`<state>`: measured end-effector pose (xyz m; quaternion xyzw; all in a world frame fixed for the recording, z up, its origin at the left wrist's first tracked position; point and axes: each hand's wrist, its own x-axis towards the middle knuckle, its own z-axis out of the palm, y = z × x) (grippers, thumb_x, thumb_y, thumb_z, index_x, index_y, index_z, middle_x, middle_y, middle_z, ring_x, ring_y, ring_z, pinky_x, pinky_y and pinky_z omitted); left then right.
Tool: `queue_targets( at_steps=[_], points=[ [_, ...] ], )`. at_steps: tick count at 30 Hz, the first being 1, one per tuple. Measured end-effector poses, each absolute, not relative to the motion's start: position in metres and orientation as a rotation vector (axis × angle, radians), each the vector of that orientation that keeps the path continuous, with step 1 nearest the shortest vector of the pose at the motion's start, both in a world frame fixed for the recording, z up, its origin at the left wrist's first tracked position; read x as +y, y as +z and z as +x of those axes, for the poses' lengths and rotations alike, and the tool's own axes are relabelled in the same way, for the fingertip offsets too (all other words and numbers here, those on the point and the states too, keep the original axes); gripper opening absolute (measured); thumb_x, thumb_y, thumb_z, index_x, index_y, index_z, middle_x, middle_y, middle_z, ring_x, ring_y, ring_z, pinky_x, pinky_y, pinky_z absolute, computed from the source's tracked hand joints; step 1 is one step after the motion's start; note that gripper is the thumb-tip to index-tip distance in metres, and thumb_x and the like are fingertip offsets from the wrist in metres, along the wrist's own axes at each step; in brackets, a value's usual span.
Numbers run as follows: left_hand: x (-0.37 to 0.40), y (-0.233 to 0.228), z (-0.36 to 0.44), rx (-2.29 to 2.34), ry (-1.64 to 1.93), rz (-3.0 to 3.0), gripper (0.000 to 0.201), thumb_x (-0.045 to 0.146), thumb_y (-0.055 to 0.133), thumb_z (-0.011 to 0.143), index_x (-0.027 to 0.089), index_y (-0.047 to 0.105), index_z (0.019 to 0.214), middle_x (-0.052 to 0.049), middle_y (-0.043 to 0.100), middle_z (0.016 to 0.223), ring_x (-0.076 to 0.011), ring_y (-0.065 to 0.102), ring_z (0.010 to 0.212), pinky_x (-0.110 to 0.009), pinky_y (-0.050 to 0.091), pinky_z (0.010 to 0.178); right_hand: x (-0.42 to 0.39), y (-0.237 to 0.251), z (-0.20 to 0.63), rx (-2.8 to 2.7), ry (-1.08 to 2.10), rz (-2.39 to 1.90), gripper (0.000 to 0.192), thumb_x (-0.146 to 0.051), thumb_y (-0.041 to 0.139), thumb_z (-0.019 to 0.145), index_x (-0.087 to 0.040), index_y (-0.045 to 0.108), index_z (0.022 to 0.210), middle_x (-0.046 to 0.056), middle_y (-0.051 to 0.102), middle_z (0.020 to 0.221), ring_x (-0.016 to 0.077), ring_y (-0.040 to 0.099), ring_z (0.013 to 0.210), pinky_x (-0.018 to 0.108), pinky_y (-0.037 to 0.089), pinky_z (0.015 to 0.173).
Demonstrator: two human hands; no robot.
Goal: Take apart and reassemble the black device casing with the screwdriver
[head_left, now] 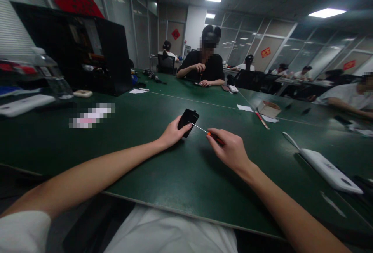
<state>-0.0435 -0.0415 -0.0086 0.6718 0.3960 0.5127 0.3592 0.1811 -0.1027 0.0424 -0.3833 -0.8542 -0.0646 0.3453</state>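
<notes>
While the small black device (pixel 188 121) sits tilted on the green table (pixel 163 175) near its middle, the left hand (pixel 172 133) grips its near edge, thumb on the face, propping it up off the surface. A precision screwdriver (pixel 207 132) with an orange-and-black handle is pinched in the fingers of the right hand (pixel 230 151), its thin steel shaft reaching left so the tip meets the device's near face. To do this well, I judge the left hand should keep the device braced firmly against the table so it cannot pivot, and the shaft should line up squarely with the screw before any twist; at this slant the tip looks likely to slip out. Light downward pressure and turning from the fingertips would suit so fine a tool.

Just right of the hands lies a white power strip (pixel 326 169). Farther out are a small cardboard box (pixel 268 109) and a red pen (pixel 261 120). To the left stand a black open case (pixel 87 51) and a plastic bottle (pixel 51 72). Across the table a person in black (pixel 204 66) works with both hands.
</notes>
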Motion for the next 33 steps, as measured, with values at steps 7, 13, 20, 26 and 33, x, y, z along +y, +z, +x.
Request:
queue_targets(
  at_steps=[7,13,20,26,33],
  points=[
    [-0.0433,-0.0076,-0.0436,1.081,1.326,1.796,0.042,0.050,0.059,0.086,0.015,0.058,0.110,-0.006,0.065,0.094,-0.0204,0.061,0.083,-0.030,0.048,0.072,-0.1049,0.0442,0.1809,-2.241,-0.228,-1.039,0.024,-0.027,0.057,0.093,-0.015,0.067,0.111,0.010,0.073,0.095,0.0216,0.069,0.081,0.031,0.053,0.072],
    [-0.0468,-0.0057,-0.0438,1.149,1.332,1.868,0.042,0.049,0.060,0.086,0.016,0.058,0.112,-0.007,0.067,0.097,-0.0214,0.062,0.087,-0.030,0.047,0.076,-0.1039,0.0444,0.1807,-2.242,-0.228,-1.029,0.026,-0.027,0.058,0.092,-0.012,0.067,0.112,0.012,0.072,0.095,0.0220,0.069,0.082,0.032,0.053,0.073],
    [-0.0470,-0.0055,-0.0440,1.194,1.328,1.878,0.042,0.049,0.059,0.086,0.016,0.058,0.111,-0.007,0.068,0.096,-0.0218,0.063,0.086,-0.031,0.048,0.074,-0.1048,0.0449,0.1800,-2.197,-0.237,-1.086,0.025,-0.027,0.056,0.094,-0.012,0.070,0.109,0.011,0.076,0.093,0.0232,0.071,0.079,0.035,0.055,0.074],
    [-0.0459,-0.0069,-0.0436,1.197,1.341,1.860,0.040,0.049,0.059,0.086,0.016,0.058,0.110,-0.007,0.068,0.096,-0.0217,0.063,0.086,-0.031,0.048,0.075,-0.1058,0.0454,0.1798,-2.239,-0.222,-1.037,0.029,-0.024,0.057,0.093,-0.014,0.064,0.118,0.011,0.072,0.103,0.0222,0.070,0.089,0.033,0.054,0.079],
    [-0.0456,-0.0072,-0.0427,1.209,1.339,1.843,0.040,0.049,0.059,0.086,0.017,0.058,0.110,-0.007,0.068,0.096,-0.0212,0.063,0.084,-0.031,0.048,0.074,-0.1034,0.0440,0.1811,-2.184,-0.175,-1.044,0.029,-0.030,0.061,0.091,-0.012,0.067,0.114,0.013,0.074,0.102,0.0235,0.071,0.087,0.035,0.055,0.080]
  ],
)
